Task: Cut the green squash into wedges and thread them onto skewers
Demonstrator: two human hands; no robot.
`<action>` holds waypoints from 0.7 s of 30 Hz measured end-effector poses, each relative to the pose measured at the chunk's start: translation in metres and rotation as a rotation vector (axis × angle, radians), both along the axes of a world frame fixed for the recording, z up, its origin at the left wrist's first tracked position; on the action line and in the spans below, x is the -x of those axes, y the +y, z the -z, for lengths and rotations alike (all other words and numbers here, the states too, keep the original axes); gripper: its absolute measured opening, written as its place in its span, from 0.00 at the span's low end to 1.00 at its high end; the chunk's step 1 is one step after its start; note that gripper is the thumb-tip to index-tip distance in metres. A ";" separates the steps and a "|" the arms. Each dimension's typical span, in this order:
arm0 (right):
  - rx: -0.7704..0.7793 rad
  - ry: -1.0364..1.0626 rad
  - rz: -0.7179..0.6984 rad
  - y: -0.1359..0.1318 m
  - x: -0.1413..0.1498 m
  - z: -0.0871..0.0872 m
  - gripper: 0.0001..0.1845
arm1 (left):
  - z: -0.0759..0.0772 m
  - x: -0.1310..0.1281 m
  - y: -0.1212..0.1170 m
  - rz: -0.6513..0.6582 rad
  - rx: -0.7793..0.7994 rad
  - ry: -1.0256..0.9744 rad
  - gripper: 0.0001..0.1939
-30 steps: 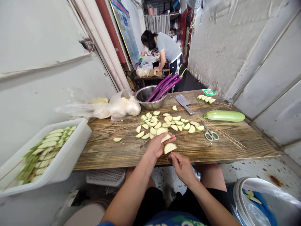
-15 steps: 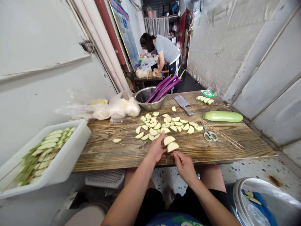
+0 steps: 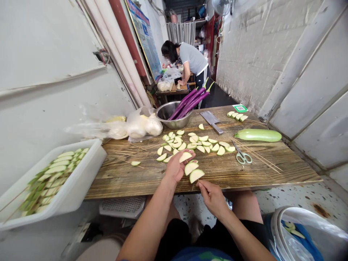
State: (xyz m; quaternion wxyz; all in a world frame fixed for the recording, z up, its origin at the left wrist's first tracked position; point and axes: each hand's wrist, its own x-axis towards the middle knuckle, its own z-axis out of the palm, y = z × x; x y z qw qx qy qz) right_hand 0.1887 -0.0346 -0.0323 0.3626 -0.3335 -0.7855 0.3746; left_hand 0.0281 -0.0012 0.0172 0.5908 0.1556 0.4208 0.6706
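Near the front edge of the worktop (image 3: 119, 183): two half-round squash slices (image 3: 191, 168) sit one after other on a bamboo skewer (image 3: 199, 180).
Right hand (image 3: 214, 197): its grip is narrow, the fingertips pinching the skewer just beside the nearer slice.
Left hand (image 3: 174, 169): its grip holds a third slice (image 3: 185, 157), palm turned upward; whether the skewer enters this one, I cannot tell.
Loose slices (image 3: 203, 138): many lie unskewered beyond the hands.
White tub (image 3: 81, 183): at the left it carries many rows of sliced squash (image 3: 56, 170), with sticks showing among them.
Whole squash (image 3: 257, 135): one lies uncut at the right, near the scissors (image 3: 241, 156).
Bare sticks (image 3: 122, 150): a scattered bunch rests between tub and loose slices.
Steel bowl (image 3: 175, 124): it holds long purple eggplants (image 3: 190, 102), beside the cleaver (image 3: 210, 117).
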 end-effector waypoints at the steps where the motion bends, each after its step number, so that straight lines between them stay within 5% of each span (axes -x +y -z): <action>1: 0.002 -0.002 0.003 0.000 0.000 0.000 0.14 | 0.000 -0.001 0.000 -0.008 -0.003 0.003 0.07; 14: 0.105 0.037 0.058 -0.002 0.004 0.000 0.15 | 0.012 -0.013 -0.003 -0.021 -0.103 0.080 0.11; 21: 0.037 0.024 0.113 0.008 -0.008 0.002 0.15 | 0.016 -0.014 -0.003 -0.061 -0.064 0.117 0.16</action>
